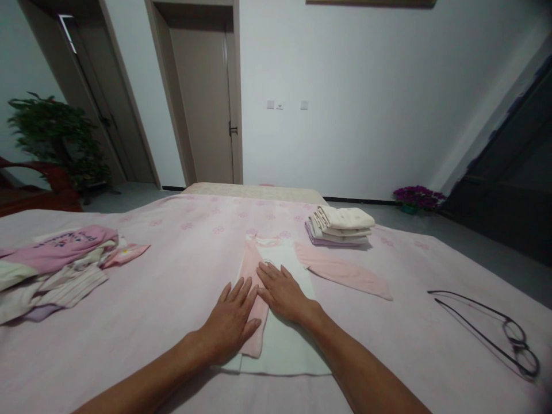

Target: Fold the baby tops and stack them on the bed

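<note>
A small long-sleeved shirt [297, 351] with a pale white-green body and pink sleeves lies flat on the pink bedspread in front of me. Its left-hand sleeve is folded in over the body, pointing toward me, while the other pink sleeve [349, 275] stretches out to the right. My left hand [235, 316] rests flat on the folded sleeve and the shirt's left edge, fingers spread. Just beyond it, my right hand [284, 290] presses flat on the shirt's upper middle, fingers extended. Neither hand grips anything.
A neat stack of folded clothes [345, 224] stands at the far right of the shirt. Loose clothes [64, 264] lie heaped at the left. Black-framed glasses [513, 339] rest on the pink bedspread [181, 253] at right. Beyond are a door [202, 103] and a potted plant [52, 132].
</note>
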`<state>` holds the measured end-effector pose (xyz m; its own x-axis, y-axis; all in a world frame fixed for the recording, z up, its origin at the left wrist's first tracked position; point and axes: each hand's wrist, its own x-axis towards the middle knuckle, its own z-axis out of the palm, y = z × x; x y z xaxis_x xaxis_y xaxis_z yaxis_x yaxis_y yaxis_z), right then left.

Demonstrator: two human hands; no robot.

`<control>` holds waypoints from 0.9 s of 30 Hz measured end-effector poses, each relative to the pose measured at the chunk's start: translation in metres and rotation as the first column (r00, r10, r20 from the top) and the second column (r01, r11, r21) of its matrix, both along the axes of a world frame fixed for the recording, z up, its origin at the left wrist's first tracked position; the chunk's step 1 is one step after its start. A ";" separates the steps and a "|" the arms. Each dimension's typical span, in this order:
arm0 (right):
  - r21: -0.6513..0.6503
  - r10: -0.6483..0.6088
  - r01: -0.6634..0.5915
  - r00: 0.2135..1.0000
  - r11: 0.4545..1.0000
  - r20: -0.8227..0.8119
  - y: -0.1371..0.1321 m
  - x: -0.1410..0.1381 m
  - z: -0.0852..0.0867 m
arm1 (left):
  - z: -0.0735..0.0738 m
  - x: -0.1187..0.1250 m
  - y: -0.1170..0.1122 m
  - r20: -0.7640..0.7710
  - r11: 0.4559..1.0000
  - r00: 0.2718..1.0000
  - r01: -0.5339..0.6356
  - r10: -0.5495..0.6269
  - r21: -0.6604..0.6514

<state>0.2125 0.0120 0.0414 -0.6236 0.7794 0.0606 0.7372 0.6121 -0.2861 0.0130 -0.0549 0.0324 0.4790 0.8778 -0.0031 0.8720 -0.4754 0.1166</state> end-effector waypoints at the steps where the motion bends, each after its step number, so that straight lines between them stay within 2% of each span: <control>1: 0.010 -0.018 0.018 1.000 1.000 0.004 0.000 0.001 -0.001 | 0.000 0.000 -0.002 -0.003 1.000 1.000 -0.005 0.005 -0.001; 7: 0.010 -0.091 0.091 0.996 0.996 -0.024 0.007 0.008 -0.008 | 0.002 0.001 -0.015 -0.028 0.998 0.999 -0.027 0.025 -0.056; 9: 0.005 -0.101 0.102 0.991 0.995 -0.086 0.013 0.014 -0.006 | 0.005 0.002 -0.018 -0.036 0.996 0.999 -0.037 0.034 -0.077; 12: -0.036 -0.245 0.244 0.938 0.969 -0.246 0.027 0.035 0.000 | 0.011 0.003 -0.020 -0.040 0.995 0.998 -0.049 0.046 -0.090; 15: -0.050 -0.425 0.437 0.833 0.898 -0.353 0.043 0.075 0.008 | 0.013 0.003 -0.022 -0.035 0.995 0.998 -0.052 0.049 -0.090; 17: -0.034 -0.567 0.600 0.735 0.799 -0.372 0.050 0.109 0.011 | 0.011 0.003 -0.023 -0.024 0.996 0.998 -0.053 0.052 -0.077; 19: 0.025 -0.650 0.684 0.703 0.729 -0.287 0.053 0.147 0.011 | 0.008 0.002 -0.023 0.005 0.997 0.999 -0.052 0.052 -0.051; 23: 0.123 -0.833 0.827 0.553 0.548 -0.008 0.049 0.213 0.004 | -0.001 -0.005 -0.018 0.198 0.999 0.980 -0.029 0.024 0.026; 25: 0.136 -0.863 0.853 0.492 0.504 0.116 0.046 0.234 0.001 | -0.003 -0.010 -0.013 0.386 0.998 0.922 -0.051 0.032 0.040; 27: 0.155 -0.855 0.846 0.479 0.510 0.201 0.045 0.246 0.001 | -0.001 -0.016 -0.008 0.603 0.992 0.793 -0.121 0.082 0.024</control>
<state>0.4589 0.0567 0.0425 0.3467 0.9364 0.0541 0.9379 -0.3453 -0.0339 -0.0031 -0.0631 0.0311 0.2759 0.9105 0.3080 0.6796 -0.4113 0.6074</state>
